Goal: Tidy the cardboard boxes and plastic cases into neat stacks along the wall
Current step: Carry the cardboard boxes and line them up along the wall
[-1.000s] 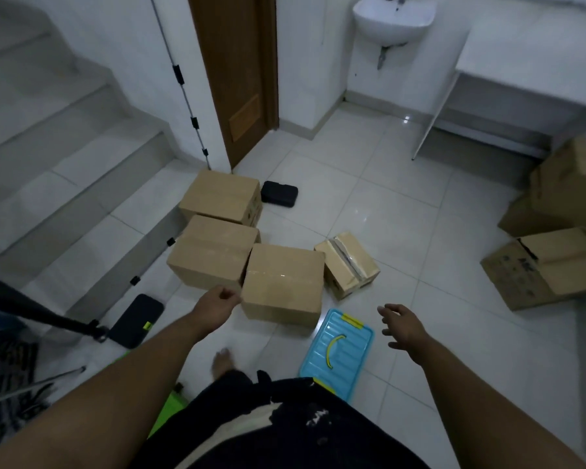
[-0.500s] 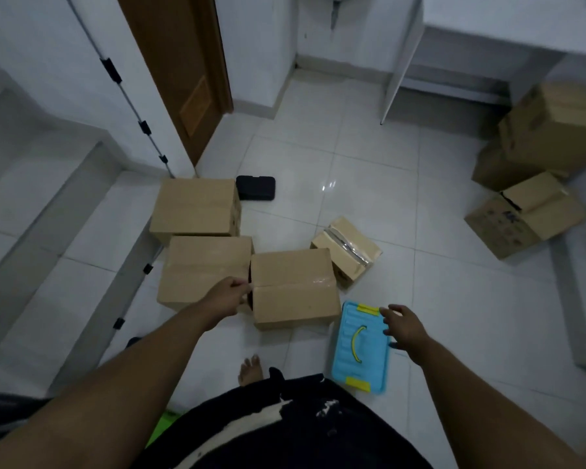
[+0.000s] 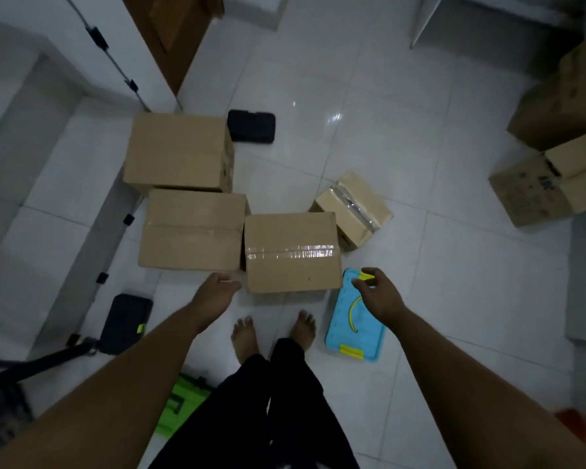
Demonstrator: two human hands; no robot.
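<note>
Head view: left hand [image 3: 217,292] and right hand [image 3: 381,297], relaxed and empty, flank the taped box [image 3: 291,262]; the right overlaps the blue case [image 3: 356,336].

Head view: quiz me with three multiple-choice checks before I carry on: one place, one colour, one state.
1. The blue case lies where, relative to the nearest taped box? A on top of it; B on the floor to its right; C behind it.
2. The blue case's latches are: A red; B black; C yellow.
3. That box's top is: A sealed shut; B flaps open; C cut away.
Answers: 1 B, it lies flat beside the box's right edge; 2 C, both end clips show yellow; 3 A, clear tape runs across the closed flaps.
</note>
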